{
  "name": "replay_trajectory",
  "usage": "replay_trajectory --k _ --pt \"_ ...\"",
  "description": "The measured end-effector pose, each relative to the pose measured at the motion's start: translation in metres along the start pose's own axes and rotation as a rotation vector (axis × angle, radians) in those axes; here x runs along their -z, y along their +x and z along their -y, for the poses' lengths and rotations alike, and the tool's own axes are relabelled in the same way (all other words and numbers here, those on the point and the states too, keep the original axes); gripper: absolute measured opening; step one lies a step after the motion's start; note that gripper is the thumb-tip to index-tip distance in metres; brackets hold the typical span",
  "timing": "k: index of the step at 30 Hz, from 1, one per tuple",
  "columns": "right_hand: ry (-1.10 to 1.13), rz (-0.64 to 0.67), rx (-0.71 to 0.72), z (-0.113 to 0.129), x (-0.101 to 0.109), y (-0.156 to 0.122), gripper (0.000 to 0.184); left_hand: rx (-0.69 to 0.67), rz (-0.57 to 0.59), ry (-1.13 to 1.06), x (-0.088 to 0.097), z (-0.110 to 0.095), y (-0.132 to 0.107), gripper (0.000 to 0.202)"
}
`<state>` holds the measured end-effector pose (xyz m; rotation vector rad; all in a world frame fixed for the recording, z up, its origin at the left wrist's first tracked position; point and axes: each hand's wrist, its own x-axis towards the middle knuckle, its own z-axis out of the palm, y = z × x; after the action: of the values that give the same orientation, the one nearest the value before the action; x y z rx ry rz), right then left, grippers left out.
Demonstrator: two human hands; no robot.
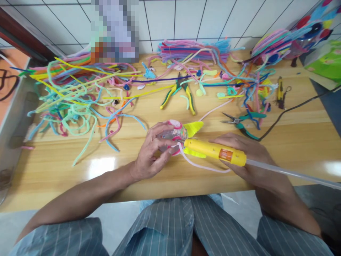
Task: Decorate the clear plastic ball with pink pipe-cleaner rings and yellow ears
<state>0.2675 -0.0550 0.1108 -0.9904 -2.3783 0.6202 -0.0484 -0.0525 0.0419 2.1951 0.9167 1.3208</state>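
My left hand (150, 153) is closed around a small clear plastic bottle (183, 133) lying on the table. Pink-edged loops and yellow fin-like pieces (194, 128) decorate the bottle. In my right hand (252, 158) is a yellow hot glue gun (207, 148), with a long translucent glue stick (282, 172) coming out of its back end. Its nozzle points left and meets the bottle's near side, close to my left fingertips; whether it touches cannot be made out. A pale pink pipe cleaner (195, 164) curves from that spot toward my right hand.
Tangled pipe cleaners (77, 117) cover the table's left side. Yellow-green cutting pliers (181, 89) lie ahead, and teal-handled needle-nose pliers (237, 120) lie right. A black cable (287, 110) crosses the right side. Bundled pipe cleaners (191, 51) rest by the tiled wall (186, 21).
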Motion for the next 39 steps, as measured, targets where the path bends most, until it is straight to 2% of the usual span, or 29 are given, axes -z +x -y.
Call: replay_trajectory --k 4,8,12,17,19,23,25,27,30,32,34,36,39 --pt "-0.001 -0.006 0.01 -0.002 -0.002 -0.001 0.064 -0.017 -0.007 -0.038 -0.001 0.0 0.0 0.018" --pt "-0.006 -0.03 0.041 -0.002 -0.002 -0.002 0.052 -0.013 -0.008 -0.039 -0.001 0.0 0.001 0.018" --pt "0.003 -0.067 -0.031 0.003 0.0 -0.001 0.04 -0.013 -0.004 -0.007 0.0 -0.001 0.0 0.018" --pt "0.03 -0.083 -0.107 0.008 0.005 -0.001 0.035 -0.01 -0.01 0.007 -0.001 0.001 0.0 0.017" --pt "0.07 -0.138 -0.137 0.008 0.009 -0.005 0.033 -0.016 -0.01 -0.003 -0.001 0.002 0.0 0.017" --pt "0.253 -0.357 -0.274 -0.004 0.023 -0.025 0.011 -0.023 -0.001 -0.02 0.0 0.004 -0.003 0.02" --pt "0.311 -0.512 -0.382 -0.022 0.036 -0.04 0.024 0.0 -0.014 -0.02 0.001 0.005 -0.005 0.022" --pt "0.304 -0.695 -0.504 -0.05 0.056 -0.057 0.037 0.017 -0.041 -0.031 0.001 0.009 -0.007 0.025" --pt "0.108 -0.909 -0.828 -0.104 0.093 -0.085 0.037 0.033 -0.058 -0.043 -0.001 0.016 -0.008 0.026" --pt "0.003 -0.969 -0.941 -0.14 0.114 -0.1 0.03 0.036 -0.066 -0.059 -0.001 0.017 -0.008 0.026" --pt "-0.085 -1.003 -1.026 -0.171 0.125 -0.111 0.028 0.053 -0.065 -0.062 -0.001 0.015 -0.008 0.025" --pt "-0.166 -1.01 -1.106 -0.196 0.126 -0.118 0.026 0.08 -0.055 -0.058 0.0 0.012 -0.008 0.024" --pt "-0.267 -0.968 -1.217 -0.22 0.122 -0.121 0.026 0.102 -0.043 -0.06 0.001 0.009 -0.008 0.024"
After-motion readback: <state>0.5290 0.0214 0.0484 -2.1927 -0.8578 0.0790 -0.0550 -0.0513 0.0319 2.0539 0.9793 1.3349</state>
